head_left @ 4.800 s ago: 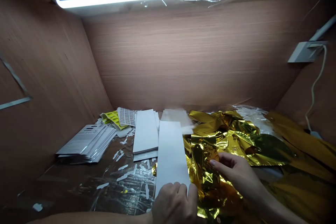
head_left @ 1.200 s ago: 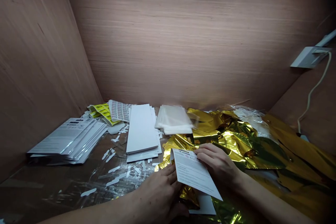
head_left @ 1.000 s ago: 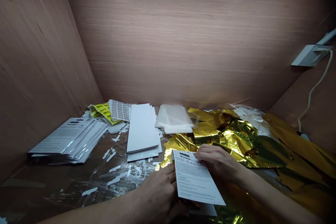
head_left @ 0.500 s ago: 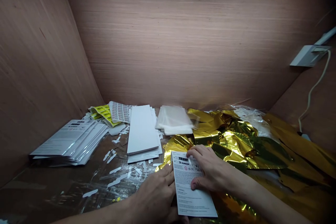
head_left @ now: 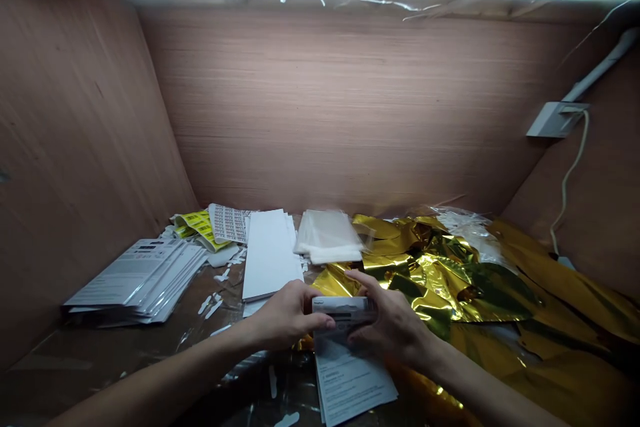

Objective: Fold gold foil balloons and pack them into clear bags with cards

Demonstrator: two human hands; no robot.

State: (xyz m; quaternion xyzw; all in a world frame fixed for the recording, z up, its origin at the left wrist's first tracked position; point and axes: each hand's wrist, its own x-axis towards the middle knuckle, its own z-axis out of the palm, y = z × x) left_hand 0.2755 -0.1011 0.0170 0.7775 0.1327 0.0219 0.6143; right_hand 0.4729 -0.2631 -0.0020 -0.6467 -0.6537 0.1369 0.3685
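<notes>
— Raises the left hand [head_left: 293, 317] from beside the printed card [head_left: 353, 377] to its top left corner, compared with a moment ago. And now pinches with it?

— Yes, with thumb flat on the front and the other fingers curled mostly out of sight at the edge.

— And with the right hand [head_left: 397, 330]?

— Touches the card's right side, with index finger stretched past the top edge and thumb over the print, spread apart. Can't tell how firmly closed underneath.

— Where exactly, the card?

— Low at the middle of the view, between both hands, just left of the gold foil [head_left: 445, 290].

— And around, on the table [head_left: 165, 373]?

— At far left, a pile of printed packs [head_left: 133, 280]; behind, near the corner, a yellow label sheet [head_left: 203, 225] beside a white label sheet [head_left: 230, 222]. Then a stack of blank white cards [head_left: 270, 247], and right of that, clear bags [head_left: 330, 233]. Down in front, scattered white scraps [head_left: 273, 381].
</notes>
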